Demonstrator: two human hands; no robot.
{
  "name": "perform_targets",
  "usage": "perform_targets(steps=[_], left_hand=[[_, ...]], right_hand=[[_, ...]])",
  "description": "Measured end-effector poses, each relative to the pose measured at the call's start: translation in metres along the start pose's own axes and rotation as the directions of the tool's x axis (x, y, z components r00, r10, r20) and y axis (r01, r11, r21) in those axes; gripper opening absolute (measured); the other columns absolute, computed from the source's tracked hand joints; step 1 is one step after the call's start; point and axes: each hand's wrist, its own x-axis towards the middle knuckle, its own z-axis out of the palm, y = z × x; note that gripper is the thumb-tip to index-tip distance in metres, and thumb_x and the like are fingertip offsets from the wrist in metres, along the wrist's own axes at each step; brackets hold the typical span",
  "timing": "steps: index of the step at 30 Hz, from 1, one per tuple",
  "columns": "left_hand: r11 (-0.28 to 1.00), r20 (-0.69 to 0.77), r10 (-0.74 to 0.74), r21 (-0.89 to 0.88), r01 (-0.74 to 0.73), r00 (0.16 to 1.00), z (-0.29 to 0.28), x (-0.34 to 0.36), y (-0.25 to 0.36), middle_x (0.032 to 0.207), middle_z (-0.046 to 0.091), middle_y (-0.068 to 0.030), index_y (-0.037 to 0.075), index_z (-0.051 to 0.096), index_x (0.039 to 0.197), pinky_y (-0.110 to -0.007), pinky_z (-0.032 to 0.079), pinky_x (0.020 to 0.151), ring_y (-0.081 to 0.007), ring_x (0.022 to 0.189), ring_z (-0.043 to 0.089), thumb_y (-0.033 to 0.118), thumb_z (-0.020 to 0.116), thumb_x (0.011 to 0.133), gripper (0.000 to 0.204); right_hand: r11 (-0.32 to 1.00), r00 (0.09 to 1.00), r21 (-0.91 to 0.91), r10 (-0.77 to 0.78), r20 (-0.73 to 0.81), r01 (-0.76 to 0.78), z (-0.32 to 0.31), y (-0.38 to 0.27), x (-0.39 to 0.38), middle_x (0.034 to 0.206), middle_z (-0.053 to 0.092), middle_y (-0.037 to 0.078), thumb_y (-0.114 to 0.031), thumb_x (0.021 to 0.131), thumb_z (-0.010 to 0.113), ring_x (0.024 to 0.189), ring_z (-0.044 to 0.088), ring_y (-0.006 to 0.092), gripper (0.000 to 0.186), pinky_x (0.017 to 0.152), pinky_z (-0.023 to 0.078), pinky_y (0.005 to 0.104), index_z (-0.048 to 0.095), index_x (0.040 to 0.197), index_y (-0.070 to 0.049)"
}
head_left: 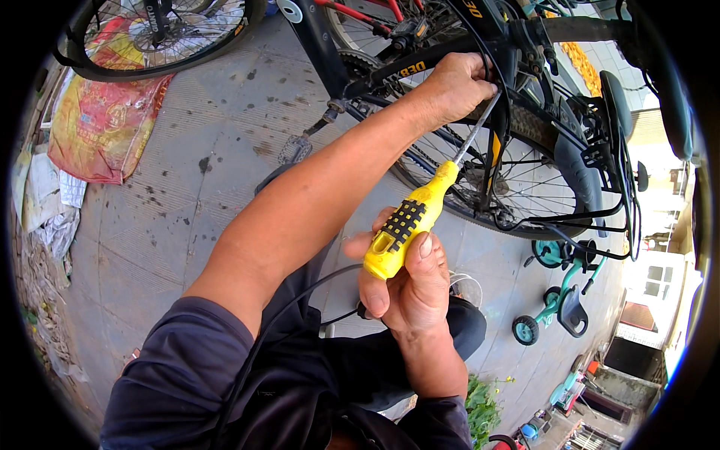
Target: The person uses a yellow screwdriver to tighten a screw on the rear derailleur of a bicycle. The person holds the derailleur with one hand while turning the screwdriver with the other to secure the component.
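Bright daylight fills your view. The yellow screwdriver [409,223] looks sharp and evenly lit. Far to its right, glare washes out the white building [640,283]. Left of it, lines in the grey paving [180,240] bend; all around it, fisheye edges curve into black.

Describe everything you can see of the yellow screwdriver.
The screwdriver has a bulging, plastic-looking yellow handle with a black checkered grip patch and an oblong slot near its butt, and a slim, silvery shaft, apparently metal. It slants up and rightward, the right hand gripping the handle's butt end. The shaft's far end reaches beside the left hand; its tip cannot be made out.
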Motion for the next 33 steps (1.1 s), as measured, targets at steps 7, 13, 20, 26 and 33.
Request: perform_targets(steps=[7, 13, 20, 26, 33], left_hand=[[0.998, -0.001, 0.029, -0.064, -0.029, 1.0, 0.0, 0.001, -0.004, 0.084, 0.062, 0.0009, 0.002, 0.061, 0.1, -0.019, 0.041, 0.053, -0.0045, 0.065, 0.051, 0.004, 0.057, 0.082, 0.018], [1.0, -0.013, -0.006, 0.014, 0.006, 1.0, 0.001, -0.001, -0.003, 0.093, 0.064, -0.0002, 0.005, 0.062, 0.101, -0.021, 0.042, 0.057, -0.0055, 0.076, 0.055, 0.007, 0.059, 0.081, 0.02], [0.999, 0.007, -0.006, -0.052, 0.006, 1.0, 0.0, -0.003, -0.004, 0.094, 0.064, 0.0025, 0.009, 0.062, 0.101, -0.023, 0.042, 0.066, -0.0057, 0.083, 0.056, 0.01, 0.058, 0.082, 0.019], [0.999, 0.009, -0.007, -0.053, 0.007, 1.0, 0.0, -0.003, -0.005, 0.095, 0.064, 0.0027, 0.009, 0.062, 0.101, -0.023, 0.042, 0.068, -0.0056, 0.084, 0.056, 0.011, 0.058, 0.083, 0.019], [0.999, -0.009, -0.014, -0.031, 0.014, 1.0, 0.001, -0.002, -0.005, 0.095, 0.064, 0.0024, 0.009, 0.062, 0.101, -0.023, 0.043, 0.067, -0.0056, 0.083, 0.056, 0.011, 0.058, 0.082, 0.019]], right_hand=[[0.982, 0.996, 0.184, 0.015, 0.086, -0.03, 0.003, -0.008, -0.001, 0.095, 0.059, 0.027, -0.031, 0.092, 0.05, 0.045, 0.052, 0.0158, 0.05, 0.041, 0.043, 0.0229, 0.033, 0.127, 0.0], [0.96, 0.964, 0.271, -0.006, 0.266, -0.069, -0.005, -0.014, 0.0, 0.101, 0.054, 0.023, -0.043, 0.097, 0.031, 0.052, 0.054, 0.0185, 0.057, 0.042, 0.045, 0.0264, 0.02, 0.137, -0.004], [0.92, 0.955, 0.382, -0.028, 0.296, -0.091, -0.014, -0.014, 0.0, 0.116, 0.052, 0.027, -0.033, 0.094, 0.045, 0.057, 0.06, 0.0299, 0.054, 0.037, 0.044, 0.0275, 0.027, 0.13, 0.002], [0.913, 0.962, 0.396, -0.015, 0.272, -0.098, -0.015, -0.012, -0.001, 0.112, 0.054, 0.028, -0.029, 0.092, 0.05, 0.051, 0.06, 0.0292, 0.048, 0.034, 0.045, 0.0273, 0.033, 0.124, 0.004], [0.897, 0.965, 0.435, -0.04, 0.259, -0.08, -0.018, -0.007, 0.0, 0.107, 0.056, 0.029, -0.031, 0.089, 0.055, 0.047, 0.056, 0.022, 0.053, 0.037, 0.045, 0.0267, 0.034, 0.125, 0.004]])
